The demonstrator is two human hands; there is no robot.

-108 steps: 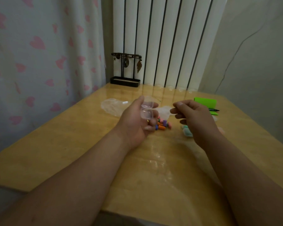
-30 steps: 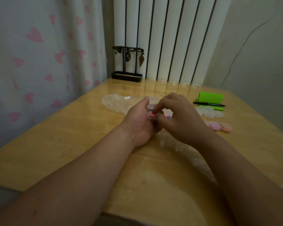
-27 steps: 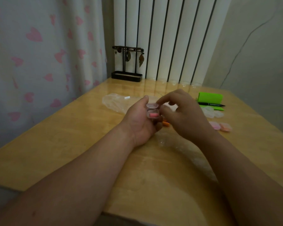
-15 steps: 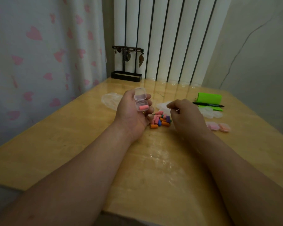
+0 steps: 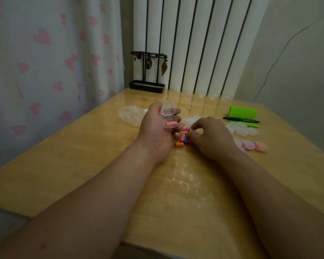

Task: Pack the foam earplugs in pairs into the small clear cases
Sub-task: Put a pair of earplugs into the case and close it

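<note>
My left hand (image 5: 155,130) grips a small clear case (image 5: 169,116), lid flipped open, with one pink earplug (image 5: 171,124) lying in its lower half. Just to its right a pile of coloured foam earplugs (image 5: 182,139) lies on the wooden table (image 5: 82,165). My right hand (image 5: 210,139) is lowered over that pile with its fingers curled down onto it; the fingertips hide what they touch. Several empty clear cases (image 5: 241,129) sit to the right, and filled cases with pink plugs (image 5: 251,145) lie nearer me.
A crumpled clear plastic bag (image 5: 131,115) lies behind my left hand. A green notepad (image 5: 242,113) and black pen (image 5: 240,120) sit at the far right. A black jewellery stand (image 5: 148,71) stands at the table's far edge, by the curtain.
Since a second ago my right hand left the open case, where it put a pink plug, and dropped to the pile. My left hand lifted the case slightly.
</note>
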